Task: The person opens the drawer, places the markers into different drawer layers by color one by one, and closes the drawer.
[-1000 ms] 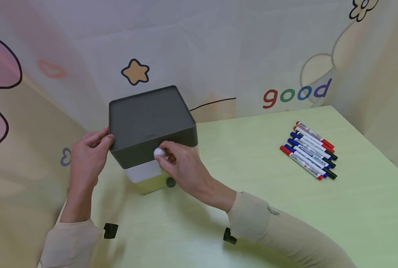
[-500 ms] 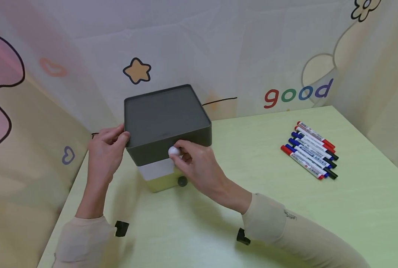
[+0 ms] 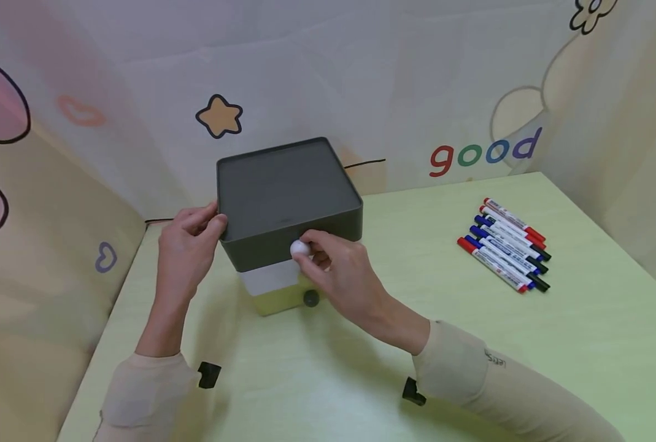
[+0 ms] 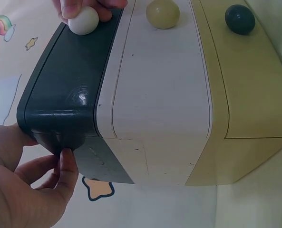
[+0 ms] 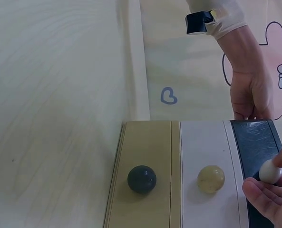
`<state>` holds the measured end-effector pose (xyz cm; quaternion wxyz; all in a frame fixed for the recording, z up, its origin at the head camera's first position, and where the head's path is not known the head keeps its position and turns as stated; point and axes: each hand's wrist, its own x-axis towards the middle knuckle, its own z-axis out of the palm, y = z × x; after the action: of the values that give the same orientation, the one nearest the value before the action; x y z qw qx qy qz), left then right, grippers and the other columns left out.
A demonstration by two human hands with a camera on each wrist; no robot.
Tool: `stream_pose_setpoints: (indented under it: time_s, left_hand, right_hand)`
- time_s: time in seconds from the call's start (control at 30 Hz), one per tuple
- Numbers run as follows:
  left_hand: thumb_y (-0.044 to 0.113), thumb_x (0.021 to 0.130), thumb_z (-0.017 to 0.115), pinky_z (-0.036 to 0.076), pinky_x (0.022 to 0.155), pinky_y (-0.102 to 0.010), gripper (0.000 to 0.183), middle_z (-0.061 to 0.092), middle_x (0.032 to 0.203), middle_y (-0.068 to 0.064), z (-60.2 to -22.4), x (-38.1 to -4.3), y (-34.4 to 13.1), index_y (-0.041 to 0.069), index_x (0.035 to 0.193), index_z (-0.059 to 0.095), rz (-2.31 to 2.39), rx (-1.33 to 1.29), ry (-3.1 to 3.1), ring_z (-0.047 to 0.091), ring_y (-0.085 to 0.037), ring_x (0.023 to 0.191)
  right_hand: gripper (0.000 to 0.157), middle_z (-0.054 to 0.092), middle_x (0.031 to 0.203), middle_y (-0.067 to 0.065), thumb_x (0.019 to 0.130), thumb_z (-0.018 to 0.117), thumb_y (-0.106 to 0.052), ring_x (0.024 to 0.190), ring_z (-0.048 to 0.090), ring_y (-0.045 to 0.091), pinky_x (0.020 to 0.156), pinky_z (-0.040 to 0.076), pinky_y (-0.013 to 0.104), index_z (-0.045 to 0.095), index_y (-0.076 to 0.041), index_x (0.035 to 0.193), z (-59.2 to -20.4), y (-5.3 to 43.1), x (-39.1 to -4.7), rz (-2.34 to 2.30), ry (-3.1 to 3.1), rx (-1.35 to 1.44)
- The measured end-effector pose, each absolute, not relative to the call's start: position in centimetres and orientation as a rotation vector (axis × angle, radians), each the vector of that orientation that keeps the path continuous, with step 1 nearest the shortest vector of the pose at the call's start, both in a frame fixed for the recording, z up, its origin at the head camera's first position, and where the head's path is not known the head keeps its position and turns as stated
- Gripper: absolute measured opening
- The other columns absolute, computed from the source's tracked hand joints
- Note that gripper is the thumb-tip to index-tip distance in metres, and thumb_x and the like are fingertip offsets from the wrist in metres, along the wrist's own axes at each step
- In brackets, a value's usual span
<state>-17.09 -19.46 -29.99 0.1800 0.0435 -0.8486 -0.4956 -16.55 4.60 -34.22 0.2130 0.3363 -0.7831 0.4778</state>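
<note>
A small three-tier drawer cabinet (image 3: 289,190) stands on the table, dark grey on top, white in the middle and yellow-green below. Each tier has a round knob on its front. My right hand (image 3: 347,276) pinches the white knob (image 3: 300,248) of the top drawer between thumb and index finger. At the cabinet's left side, my left hand (image 3: 186,258) grips the dark top tier, thumb near its upper rim. The cream knob (image 5: 210,179) and dark knob (image 5: 141,179) show in the right wrist view; my right hand hides the cream one in the head view.
Several whiteboard markers (image 3: 504,245) with red, blue and black caps lie side by side on the pale green table (image 3: 526,344), right of the cabinet. A printed cloth wall (image 3: 305,80) rises close behind the cabinet. Black wrist-worn pieces show beside both sleeves.
The cabinet and both hands have shifted to the right across the table. Both hands keep the same hold, and the markers stay where they were.
</note>
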Motion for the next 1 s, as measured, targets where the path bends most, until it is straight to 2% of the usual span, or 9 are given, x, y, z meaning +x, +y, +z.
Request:
stream_pose_setpoints:
  time_s: [0.43, 0.83, 1.0]
  left_hand:
    - [0.024, 0.102, 0.061, 0.045, 0.078, -0.023, 0.039, 0.064, 0.122, -0.005, -30.1, -17.3, -18.0, 0.016, 0.140, 0.066, -1.444, 0.065, -2.399, 0.058, -0.012, 0.099]
    - [0.019, 0.101, 0.064, 0.045, 0.077, -0.022, 0.037, 0.065, 0.118, -0.007, -30.0, -18.2, -16.2, 0.013, 0.137, 0.068, -1.498, -0.003, -2.364, 0.059, -0.013, 0.097]
    - [0.019, 0.101, 0.064, 0.046, 0.080, -0.023, 0.037, 0.064, 0.118, -0.008, -30.2, -18.4, -15.3, 0.012, 0.138, 0.068, -1.526, -0.041, -2.361, 0.060, -0.014, 0.100]
  right_hand:
    - [0.013, 0.072, 0.095, 0.005, 0.094, 0.075, -0.004, 0.078, 0.067, 0.010, 0.071, 0.057, 0.021, 0.070, 0.000, 0.105, -34.3, 6.3, -16.1, 1.300, -2.196, 0.919]
    - [0.019, 0.074, 0.095, 0.007, 0.091, 0.078, -0.003, 0.077, 0.068, 0.012, 0.070, 0.058, 0.024, 0.070, 0.001, 0.108, -34.0, 8.0, -15.7, 1.261, -2.192, 0.852]
    - [0.023, 0.075, 0.096, 0.008, 0.089, 0.080, -0.001, 0.078, 0.069, 0.013, 0.070, 0.059, 0.027, 0.070, 0.002, 0.110, -34.0, 8.8, -15.6, 1.252, -2.217, 0.815]
